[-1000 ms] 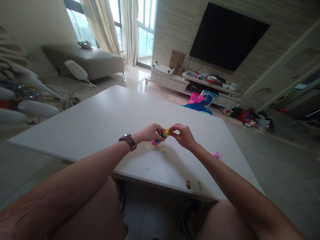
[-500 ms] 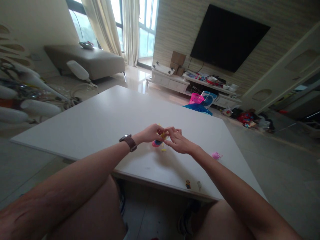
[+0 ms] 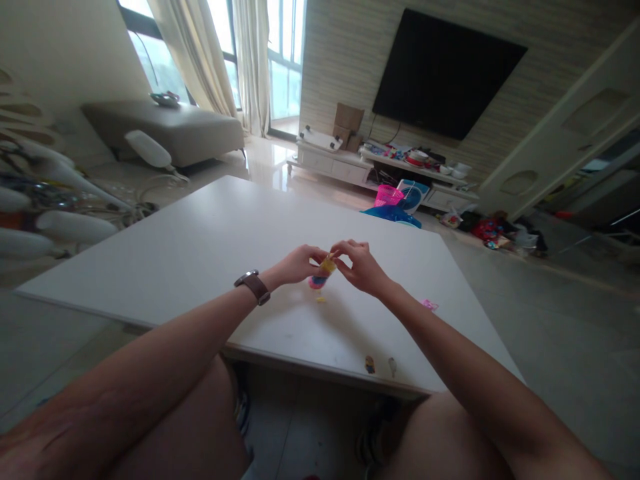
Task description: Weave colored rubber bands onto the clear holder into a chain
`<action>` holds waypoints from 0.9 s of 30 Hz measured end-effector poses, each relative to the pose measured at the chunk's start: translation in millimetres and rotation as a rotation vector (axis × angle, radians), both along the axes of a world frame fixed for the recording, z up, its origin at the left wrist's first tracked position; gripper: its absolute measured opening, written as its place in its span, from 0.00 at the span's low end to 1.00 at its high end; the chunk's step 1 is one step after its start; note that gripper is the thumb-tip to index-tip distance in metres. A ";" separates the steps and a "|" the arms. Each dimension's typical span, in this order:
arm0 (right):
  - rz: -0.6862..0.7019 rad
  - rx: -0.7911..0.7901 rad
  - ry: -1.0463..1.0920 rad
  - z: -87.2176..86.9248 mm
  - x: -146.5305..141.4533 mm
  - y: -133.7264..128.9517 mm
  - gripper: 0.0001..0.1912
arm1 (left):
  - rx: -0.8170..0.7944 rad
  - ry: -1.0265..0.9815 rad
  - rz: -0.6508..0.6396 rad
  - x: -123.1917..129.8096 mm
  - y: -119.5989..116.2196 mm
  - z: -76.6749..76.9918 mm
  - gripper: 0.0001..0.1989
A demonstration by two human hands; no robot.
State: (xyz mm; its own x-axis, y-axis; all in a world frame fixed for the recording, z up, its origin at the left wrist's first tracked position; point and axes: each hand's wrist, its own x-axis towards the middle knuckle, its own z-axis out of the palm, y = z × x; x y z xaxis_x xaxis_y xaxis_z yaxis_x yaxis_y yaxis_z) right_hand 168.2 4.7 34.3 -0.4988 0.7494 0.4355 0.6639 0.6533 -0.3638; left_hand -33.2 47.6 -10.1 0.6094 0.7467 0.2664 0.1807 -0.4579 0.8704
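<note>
Both hands meeting above the middle of the white table (image 3: 200, 240), left hand (image 3: 296, 265) and right hand (image 3: 361, 267) each pinching the small yellow toy (image 3: 327, 265), fingers closed on it, pink and blue piece (image 3: 316, 283) just beneath, watch (image 3: 253, 286) on the left wrist, yellow bit (image 3: 321, 299) lying on the table below.

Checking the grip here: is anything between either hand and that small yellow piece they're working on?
Nothing visible. The left hand and right hand both pinch the small yellow piece directly, above the white table, fingertips meeting on it.
</note>
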 end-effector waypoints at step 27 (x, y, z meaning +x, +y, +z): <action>-0.020 -0.008 0.008 0.0 -11.1 -10.3 0.11 | 0.016 0.038 -0.013 -10.3 3.4 6.7 0.16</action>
